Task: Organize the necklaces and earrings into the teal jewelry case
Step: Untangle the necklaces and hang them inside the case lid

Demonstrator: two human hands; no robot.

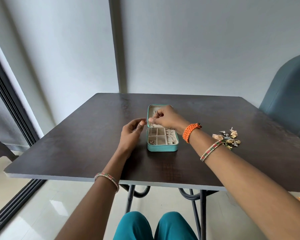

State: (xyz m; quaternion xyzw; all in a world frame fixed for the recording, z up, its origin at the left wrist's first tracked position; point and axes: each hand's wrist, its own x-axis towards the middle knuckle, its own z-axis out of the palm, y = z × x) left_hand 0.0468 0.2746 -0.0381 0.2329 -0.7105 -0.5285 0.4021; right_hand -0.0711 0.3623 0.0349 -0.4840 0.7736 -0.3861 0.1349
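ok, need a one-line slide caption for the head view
Right hand pinches a thin chain over the open teal jewelry case; left hand hovers beside it, earrings piled on the table.

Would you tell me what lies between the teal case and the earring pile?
In the head view, the right forearm crosses above bare table between the teal case and earring pile.

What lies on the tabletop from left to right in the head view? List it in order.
Left hand held open above the table → open teal jewelry case with the right hand pinching a thin chain over it → orange wristband → pile of earrings.
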